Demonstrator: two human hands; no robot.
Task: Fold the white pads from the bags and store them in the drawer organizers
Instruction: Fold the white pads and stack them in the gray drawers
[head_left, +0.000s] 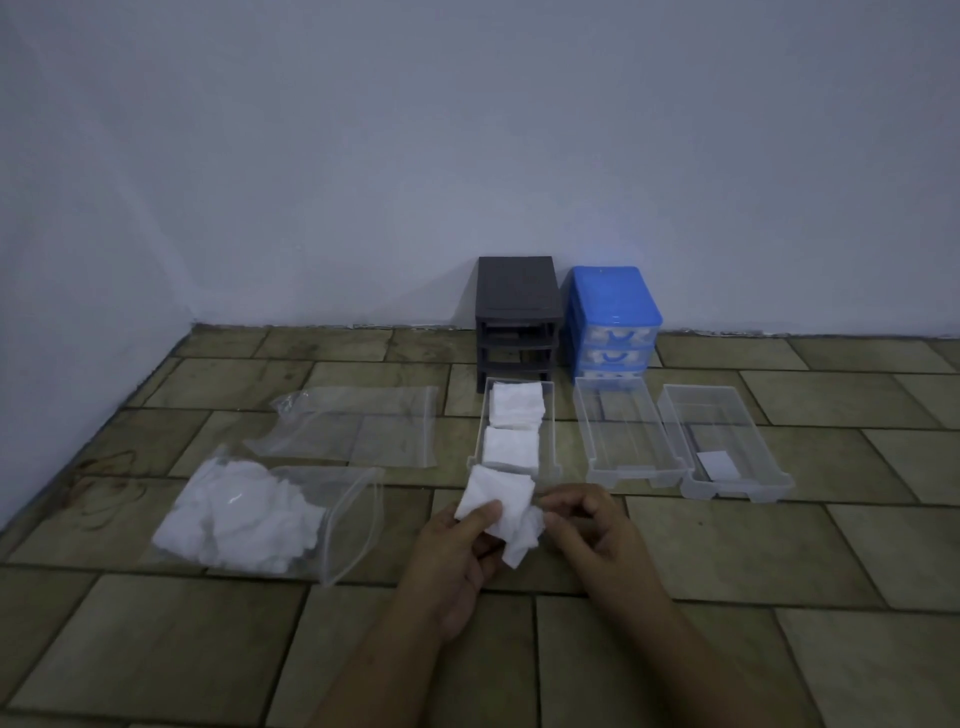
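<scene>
i hold a white pad (496, 512) between both hands, low over the tiled floor (727, 551) and just in front of the nearest drawer. my left hand (462, 540) pinches its left side, thumb on top and fingers curled beneath. my right hand (587, 525) pinches the pad's right edge with curled fingertips, where the cloth bunches and a corner hangs down between my hands.

straight ahead, the first clear drawer (550, 415) lies on the floor with two folded pad stacks (514, 426) inside it, one at the far end and one nearer me; its near lip sits just beyond the pad i hold. to its right lie a second clear drawer (626, 441) and, beside that, a third clear drawer (727, 441) with a small white slip on its bottom. the three lie side by side with narrow gaps between them.

behind them, against the wall (363, 156), stand a dark grey organizer frame (517, 296) with open slots and a blue organizer (613, 306) whose drawers are in place.

to my left, a clear bag full of white pads (244, 519) lies with its open mouth toward my hands. beyond it lies a flat clear bag (358, 421). bare tiles spread wide in front of me and off to the right.
</scene>
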